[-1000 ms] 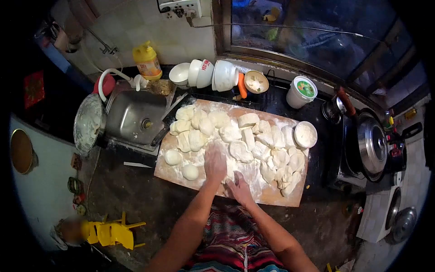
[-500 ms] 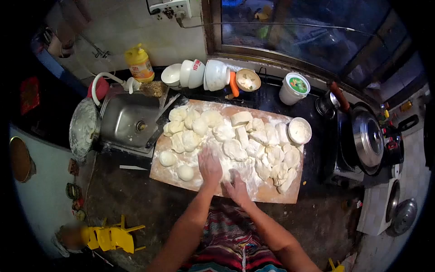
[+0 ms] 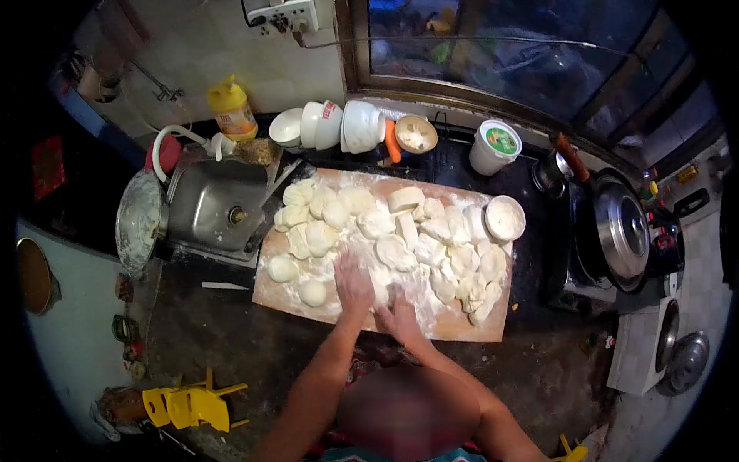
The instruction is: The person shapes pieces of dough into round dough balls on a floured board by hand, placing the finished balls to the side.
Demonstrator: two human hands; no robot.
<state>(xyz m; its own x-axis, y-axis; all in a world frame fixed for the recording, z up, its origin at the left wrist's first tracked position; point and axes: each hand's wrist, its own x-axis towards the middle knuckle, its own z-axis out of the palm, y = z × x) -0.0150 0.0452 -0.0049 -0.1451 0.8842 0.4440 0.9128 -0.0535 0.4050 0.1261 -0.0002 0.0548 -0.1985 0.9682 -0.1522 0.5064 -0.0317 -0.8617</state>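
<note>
My left hand lies flat on the floured wooden board, fingers stretched forward and dusted white. Close by on its right, my right hand rests near the front edge with thumb and fingers apart. A small pale patch that looks like dough shows between the two hands, partly hidden by them. Left of my left hand sit two smooth round dough balls, one lower and one higher. Ahead is a flattened dough piece, with several more lumps spread over the board's back and right side.
A bowl of flour stands at the board's right corner. To the left are a steel sink and a floury metal basin. Stacked bowls and a white tub line the back; a lidded pot is at right.
The view has shifted slightly, and a dark blurred round shape now covers the lap at the bottom. Both hands keep nearly the same place on the board.
</note>
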